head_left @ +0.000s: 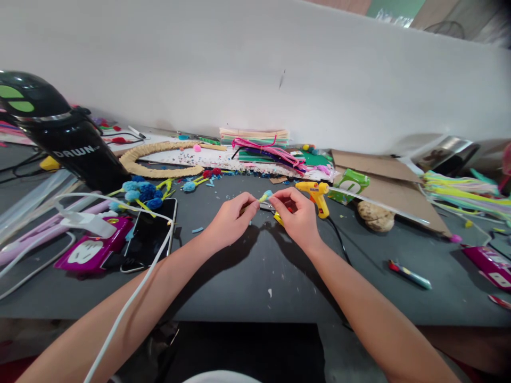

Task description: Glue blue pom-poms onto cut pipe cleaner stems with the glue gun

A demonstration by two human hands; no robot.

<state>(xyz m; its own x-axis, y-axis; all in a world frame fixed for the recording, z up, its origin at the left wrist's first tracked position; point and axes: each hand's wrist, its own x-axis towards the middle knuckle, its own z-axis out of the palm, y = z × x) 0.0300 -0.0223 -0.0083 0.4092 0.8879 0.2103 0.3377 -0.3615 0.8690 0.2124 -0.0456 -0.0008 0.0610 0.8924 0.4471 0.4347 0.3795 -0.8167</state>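
Observation:
Over the middle of the grey desk, my two hands meet at a small craft piece (265, 196), light blue and yellow-green, which looks like pipe cleaner. My left hand (236, 217) is closed in a pinch on its yellow-green end. The fingertips of my right hand (297, 217) pinch the light blue end. Just beneath lie scissors (278, 217) with yellow handles, partly covered by my right hand. A yellow glue gun (317, 196) rests right of that hand, a clear glue stick in its rear.
At the left stand a black bottle (75, 138), a phone (149, 236), a purple power strip (93, 244) and blue pom-pom stems (139, 191). A white cable crosses over my left forearm. Cardboard (377, 167), a stone-like lump (376, 216) and a pen (410, 275) lie rightward.

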